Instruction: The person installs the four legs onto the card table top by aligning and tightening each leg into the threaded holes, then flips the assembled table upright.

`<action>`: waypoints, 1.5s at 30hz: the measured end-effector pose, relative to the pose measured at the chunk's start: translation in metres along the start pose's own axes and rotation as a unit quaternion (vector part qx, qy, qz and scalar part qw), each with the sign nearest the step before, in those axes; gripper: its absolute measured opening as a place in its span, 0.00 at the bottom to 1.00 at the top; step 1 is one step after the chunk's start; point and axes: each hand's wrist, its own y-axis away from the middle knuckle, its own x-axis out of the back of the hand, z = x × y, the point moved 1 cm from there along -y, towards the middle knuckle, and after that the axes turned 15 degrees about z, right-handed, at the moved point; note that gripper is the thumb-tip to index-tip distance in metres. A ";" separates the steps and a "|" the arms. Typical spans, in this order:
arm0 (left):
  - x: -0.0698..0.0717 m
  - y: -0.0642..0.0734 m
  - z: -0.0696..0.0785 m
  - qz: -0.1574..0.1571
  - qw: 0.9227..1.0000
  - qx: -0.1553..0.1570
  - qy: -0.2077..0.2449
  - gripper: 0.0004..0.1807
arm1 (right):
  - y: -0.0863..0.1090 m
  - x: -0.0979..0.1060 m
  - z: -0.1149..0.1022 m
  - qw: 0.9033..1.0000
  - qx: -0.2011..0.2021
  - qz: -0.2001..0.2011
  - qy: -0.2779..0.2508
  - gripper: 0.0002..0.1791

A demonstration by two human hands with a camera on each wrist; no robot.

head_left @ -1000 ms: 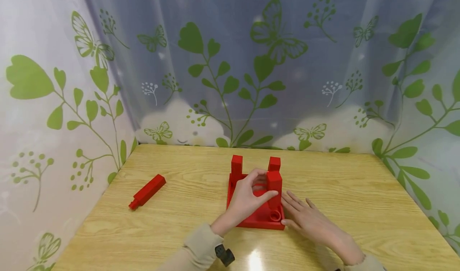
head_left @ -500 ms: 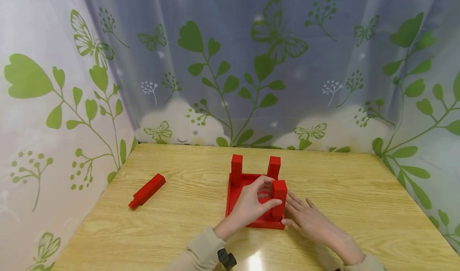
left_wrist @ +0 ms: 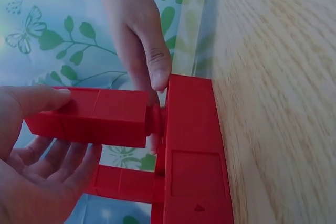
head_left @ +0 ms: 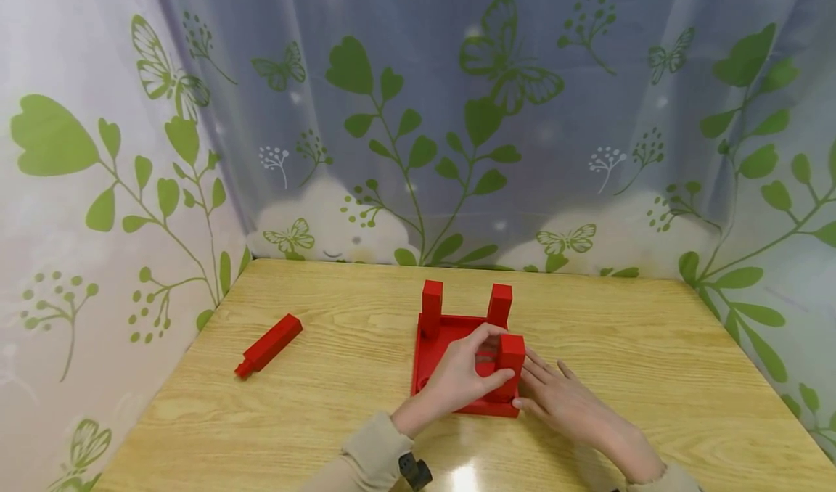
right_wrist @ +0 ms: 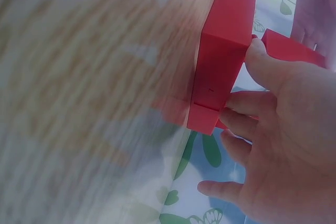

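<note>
My left hand (head_left: 460,374) pinches a red square table leg (head_left: 512,350) between thumb and fingers. It stands upright over the near right corner of a red square tabletop (head_left: 427,358), which lies with its raised rim upward. In the left wrist view, the narrow neck (left_wrist: 153,120) at the leg's end is partly visible against the tabletop's corner. My right hand (head_left: 567,403) touches the tabletop's right side with fairly straight fingers, thumb at the near corner. Two more legs stand at the far corners, one left (head_left: 432,309) and one right (head_left: 501,304).
A loose red leg (head_left: 269,345) lies on the wooden table (head_left: 339,376) to the left, its narrow end toward me. Behind the table hangs a patterned curtain (head_left: 418,151), with further patterned cloth on both sides.
My left hand has brought the leg toward me, slightly right and down, onto the corner socket, which was visible before and is now covered. The right hand stays about where it was.
</note>
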 end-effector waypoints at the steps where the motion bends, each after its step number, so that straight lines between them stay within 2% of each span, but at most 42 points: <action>1: -0.001 0.000 0.000 0.003 1.000 -0.001 -0.005 0.25 | 0.000 0.000 0.000 1.000 0.000 0.000 -0.001 0.37; 4: -0.004 0.001 0.003 0.024 0.999 -0.005 -0.031 0.26 | 0.000 0.000 0.000 1.000 0.001 0.000 -0.006 0.36; 8: -0.010 0.002 0.007 0.070 0.995 -0.004 -0.071 0.29 | 0.001 0.001 0.000 1.000 0.000 0.002 -0.014 0.34; 12: -0.015 0.004 0.010 0.111 0.991 0.004 -0.073 0.28 | 0.001 0.001 0.000 1.000 0.003 0.004 -0.016 0.34; 15: -0.017 0.005 0.009 0.124 0.990 0.007 -0.060 0.26 | 0.002 0.001 0.000 1.000 0.010 0.005 -0.009 0.34; 21: -0.018 0.006 0.008 0.127 0.991 -0.014 -0.045 0.25 | 0.001 0.002 0.000 1.000 0.011 0.005 -0.008 0.34; 25: -0.015 0.006 0.007 0.102 0.995 0.000 -0.010 0.27 | 0.001 0.002 0.000 1.000 0.004 -0.001 -0.010 0.33; 31: -0.007 0.003 0.004 0.027 0.998 0.026 0.057 0.27 | 0.001 0.000 0.002 1.000 0.011 0.008 -0.002 0.34; 37: 0.003 -0.002 -0.003 -0.035 0.997 0.032 0.062 0.25 | 0.001 -0.001 0.002 1.000 0.008 0.002 0.002 0.37; 45: 0.011 -0.006 -0.008 -0.085 0.991 0.041 0.091 0.26 | 0.001 -0.002 0.002 1.000 0.001 -0.007 0.003 0.37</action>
